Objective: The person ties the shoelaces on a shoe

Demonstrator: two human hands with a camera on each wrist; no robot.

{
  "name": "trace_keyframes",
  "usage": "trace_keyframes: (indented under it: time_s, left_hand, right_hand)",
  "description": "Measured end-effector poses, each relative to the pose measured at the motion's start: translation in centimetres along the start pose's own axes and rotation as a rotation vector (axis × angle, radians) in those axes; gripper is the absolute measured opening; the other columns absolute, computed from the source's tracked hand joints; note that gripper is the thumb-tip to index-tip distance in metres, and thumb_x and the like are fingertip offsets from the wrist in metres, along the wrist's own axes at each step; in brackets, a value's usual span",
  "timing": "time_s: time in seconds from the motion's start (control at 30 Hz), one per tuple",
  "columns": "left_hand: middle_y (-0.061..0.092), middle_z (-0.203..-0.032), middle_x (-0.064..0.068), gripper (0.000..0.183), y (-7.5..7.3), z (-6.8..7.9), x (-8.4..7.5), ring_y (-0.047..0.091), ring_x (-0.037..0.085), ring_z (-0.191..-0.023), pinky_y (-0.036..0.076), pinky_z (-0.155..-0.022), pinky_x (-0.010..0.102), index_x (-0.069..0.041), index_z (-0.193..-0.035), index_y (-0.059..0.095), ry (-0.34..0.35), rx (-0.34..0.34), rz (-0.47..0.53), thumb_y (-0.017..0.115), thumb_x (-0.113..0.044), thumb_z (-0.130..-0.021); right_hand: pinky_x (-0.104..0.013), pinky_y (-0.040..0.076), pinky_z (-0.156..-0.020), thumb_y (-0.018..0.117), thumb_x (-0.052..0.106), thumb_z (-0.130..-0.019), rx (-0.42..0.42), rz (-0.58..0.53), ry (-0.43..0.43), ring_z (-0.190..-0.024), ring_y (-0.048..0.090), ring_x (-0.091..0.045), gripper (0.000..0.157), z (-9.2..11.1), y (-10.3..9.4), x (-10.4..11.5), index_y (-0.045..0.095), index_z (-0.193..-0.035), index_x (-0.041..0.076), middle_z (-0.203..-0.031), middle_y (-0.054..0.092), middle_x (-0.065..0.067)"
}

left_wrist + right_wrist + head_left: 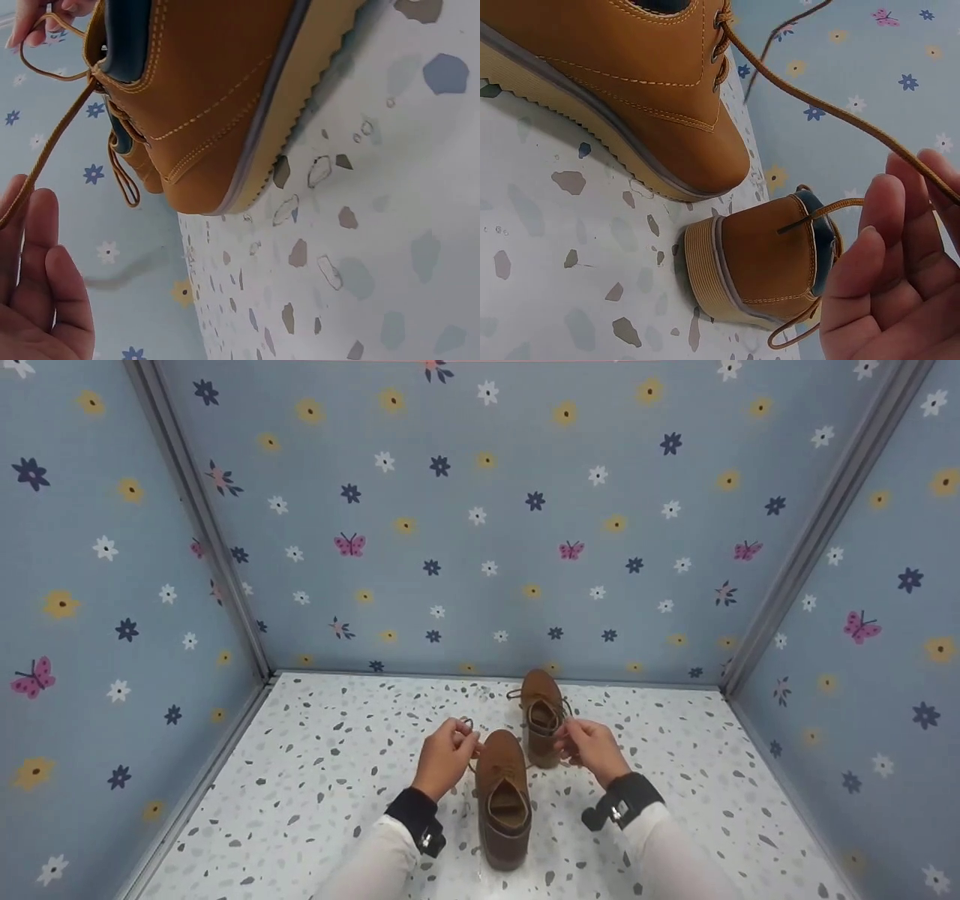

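Note:
A brown lace-up shoe [501, 750] stands upright on the floor between the hands, toe pointing away. My left hand [444, 756] is at its left and pinches one end of its lace [58, 133], which stretches out from the eyelets. On the other side, my right hand [595, 750] pinches the other lace end [817, 103] with fingertips and thumb. A second brown shoe [540, 687] stands farther off, slightly right, close to the right hand. Beside the right fingers, a dark-tipped lace end [799, 223] crosses in front of that shoe.
The floor [322, 787] is white with grey speckles. Blue flowered panels rise at the back [480, 495], left [75, 645] and right [900, 675], joined by grey metal corner posts [217, 547]. Black straps [637, 796] with small cameras circle both wrists.

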State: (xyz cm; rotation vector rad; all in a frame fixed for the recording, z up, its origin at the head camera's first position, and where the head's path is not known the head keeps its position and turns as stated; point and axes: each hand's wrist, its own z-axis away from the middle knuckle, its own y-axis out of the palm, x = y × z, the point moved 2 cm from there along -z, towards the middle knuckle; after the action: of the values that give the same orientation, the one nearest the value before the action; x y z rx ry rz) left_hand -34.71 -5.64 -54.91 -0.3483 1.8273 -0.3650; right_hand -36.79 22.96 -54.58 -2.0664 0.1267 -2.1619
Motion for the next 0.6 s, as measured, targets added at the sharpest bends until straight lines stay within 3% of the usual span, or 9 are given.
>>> trace_keyframes:
  time_s: [0.13,0.27,0.43,0.5,0.6]
  left_hand:
    - [0.081,-0.091,0.011,0.015,0.2,0.1,0.4,0.076,0.016,-0.079,0.054,-0.070,0.029,-0.010,-0.096,0.064,-0.040,0.045,-0.034,0.065,-0.022,-0.104]
    - [0.081,-0.087,0.008,0.018,0.6,0.3,0.9,0.070,0.010,-0.072,0.051,-0.066,0.028,-0.011,-0.093,0.067,-0.086,0.112,-0.080,0.067,-0.027,-0.103]
    - [0.078,-0.083,0.009,0.019,1.1,0.5,1.4,0.059,0.008,-0.061,0.047,-0.060,0.027,-0.010,-0.091,0.068,-0.086,0.156,-0.118,0.066,-0.025,-0.102]
    - [0.079,-0.085,0.010,0.018,1.3,0.5,1.5,0.059,0.008,-0.061,0.047,-0.059,0.027,-0.009,-0.091,0.069,-0.084,0.168,-0.117,0.065,-0.022,-0.103]
    - [0.080,-0.090,0.010,0.017,1.5,0.6,1.5,0.062,0.008,-0.066,0.049,-0.061,0.027,-0.006,-0.095,0.069,-0.102,0.186,-0.100,0.062,-0.018,-0.104]
  right_hand:
    - [-0.031,0.055,-0.065,0.051,0.038,-0.111,-0.003,0.040,0.005,-0.082,0.072,-0.030,0.042,-0.1,0.1,0.2,0.073,-0.099,0.004,-0.085,0.074,-0.006]
    - [-0.030,0.053,-0.063,0.051,0.038,-0.110,-0.001,0.102,-0.017,-0.075,0.070,-0.024,0.044,-0.3,0.3,0.7,0.075,-0.102,0.002,-0.085,0.074,-0.006]
    - [-0.027,0.043,-0.054,0.050,0.034,-0.111,-0.011,0.249,-0.083,-0.056,0.052,-0.012,0.042,-0.5,0.6,1.8,0.078,-0.100,0.004,-0.068,0.059,-0.001]
    - [-0.027,0.040,-0.053,0.049,0.034,-0.112,-0.011,0.307,-0.100,-0.053,0.047,-0.011,0.042,-0.7,0.8,2.4,0.078,-0.099,0.006,-0.063,0.052,0.002]
    - [-0.029,0.042,-0.059,0.047,0.033,-0.112,-0.009,0.372,-0.110,-0.059,0.049,-0.013,0.042,-1.0,1.1,3.1,0.078,-0.099,0.007,-0.066,0.053,0.001]
